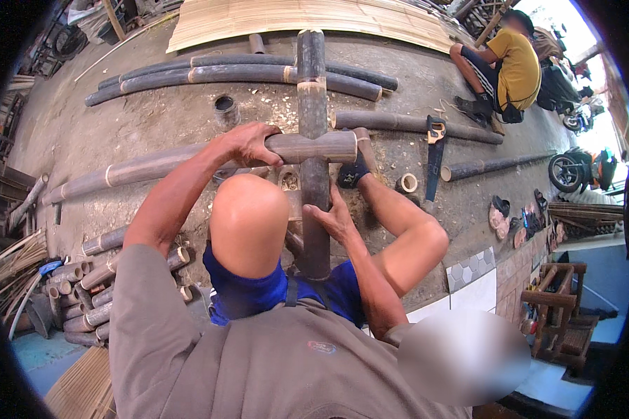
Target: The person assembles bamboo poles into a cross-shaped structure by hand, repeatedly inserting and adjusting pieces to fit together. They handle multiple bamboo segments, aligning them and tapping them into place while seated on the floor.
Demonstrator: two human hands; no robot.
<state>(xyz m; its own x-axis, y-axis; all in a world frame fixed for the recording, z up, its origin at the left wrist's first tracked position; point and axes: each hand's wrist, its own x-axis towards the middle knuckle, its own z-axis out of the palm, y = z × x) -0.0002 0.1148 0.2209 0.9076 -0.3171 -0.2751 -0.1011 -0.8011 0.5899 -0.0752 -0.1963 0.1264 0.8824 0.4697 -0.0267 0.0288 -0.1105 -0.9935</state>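
Observation:
My left hand [248, 143] grips a long dark bamboo pole [189, 159] that lies crosswise on top of a second dark bamboo pole [312, 112] running away from me between my knees. My right hand [334, 218] rests with its fingers spread on the side of that lengthwise pole, just below the crossing. My left knee is raised beside the poles and hides part of the crossing. My right foot in a dark sandal [351, 173] stands right of the lengthwise pole.
More dark bamboo poles [237, 73] lie on the dirt ground ahead, with short cut pieces [84, 293] stacked at the left. A handsaw [435, 150] lies at the right. Woven bamboo mats [307, 15] lie beyond. Another person in a yellow shirt [516, 66] squats far right.

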